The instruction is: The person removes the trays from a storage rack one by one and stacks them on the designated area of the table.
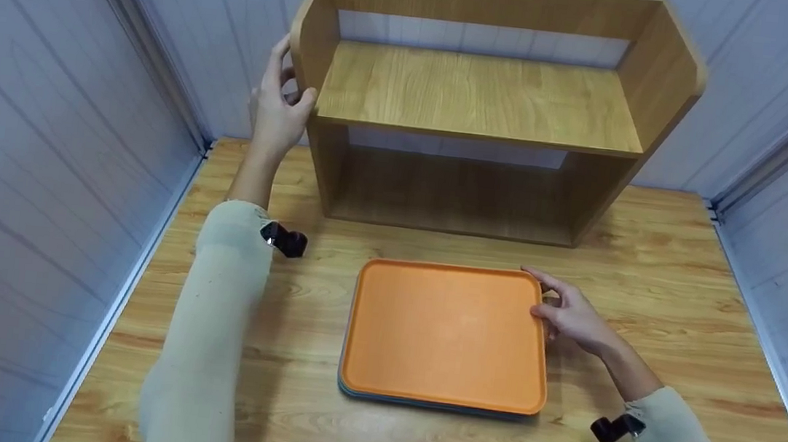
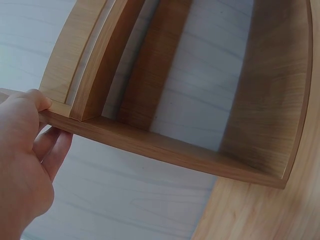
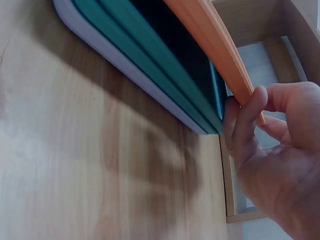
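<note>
Your left hand [image 1: 276, 110] grips the shelf [image 1: 480, 98] side panel's front edge; your right hand [image 1: 572, 314] pinches the orange tray [image 1: 444, 332] rim, lifted off the stack

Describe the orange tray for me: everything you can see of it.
The orange tray is a rounded rectangle with a raised rim, plastic by its look, and nothing lies in it. It tops a stack of teal and pale trays on the wooden table, before the wooden shelf. The right hand pinches its right rim, lifting that edge off the stack.
</note>
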